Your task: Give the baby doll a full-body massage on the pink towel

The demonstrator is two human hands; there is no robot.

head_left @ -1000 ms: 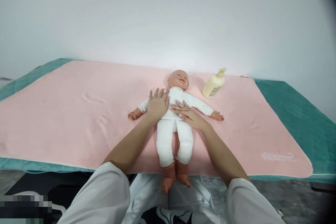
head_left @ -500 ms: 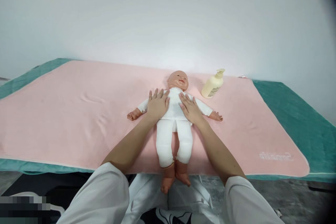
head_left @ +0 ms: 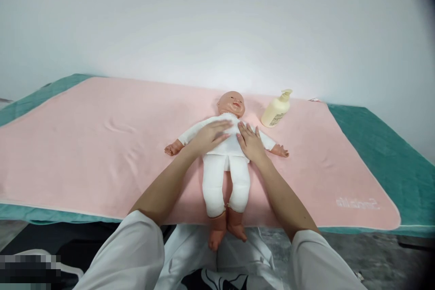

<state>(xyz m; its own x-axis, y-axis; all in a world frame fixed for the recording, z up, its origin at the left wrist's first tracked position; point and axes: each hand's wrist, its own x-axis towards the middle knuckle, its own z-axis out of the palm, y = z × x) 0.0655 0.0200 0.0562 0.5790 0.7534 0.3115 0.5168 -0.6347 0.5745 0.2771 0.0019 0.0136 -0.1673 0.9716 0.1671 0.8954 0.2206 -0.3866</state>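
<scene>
A baby doll (head_left: 226,147) in a white cloth suit lies on its back on a pink mat (head_left: 102,145), its head toward the wall and its feet over the table's near edge. My left hand (head_left: 211,136) reaches across the left side of its chest, fingers stretched toward the middle and slightly blurred; I cannot tell whether the palm touches. Flat on the right side of the chest rests my right hand (head_left: 252,142), fingers extended upward. Neither hand grasps anything. Beside the doll's head, on the right, is a pale yellow pump bottle (head_left: 276,111).
Under the mat a green cover (head_left: 390,154) shows at both ends and along the front edge. A white wall (head_left: 217,22) rises directly behind the table. Below the near edge on the left is a dark object with a white curved rim (head_left: 37,251).
My left hand has turned and slid inward, from the doll's side onto its chest, fingers now pointing right. My right hand has shifted only slightly to the right.
</scene>
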